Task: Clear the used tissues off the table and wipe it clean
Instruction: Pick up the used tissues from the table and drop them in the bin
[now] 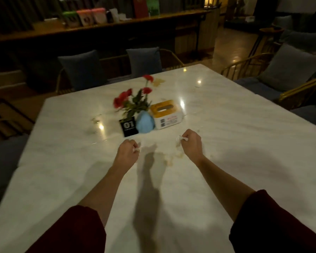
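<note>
White marble desk [62, 179] lay under both forearms. Beyond and to the left of the left hand [128, 150] sat a faint smear [96, 121]. That hand was curled round a crumpled tissue [137, 149], just above the desk or perhaps touching it; blur hid which. Past it stood a black number sign [129, 127], a blue vase [145, 123] and a tissue box [166, 114]. A brownish stain [171, 158] lay between the hands. The right hand [191, 142] pinched a second tissue [180, 138] in its curled fingers.

white table [241, 147] | centre: blue vase [145, 123], tissue box [166, 114], black 01 sign [129, 126] | near edge: brownish smears [171, 158]
</note>
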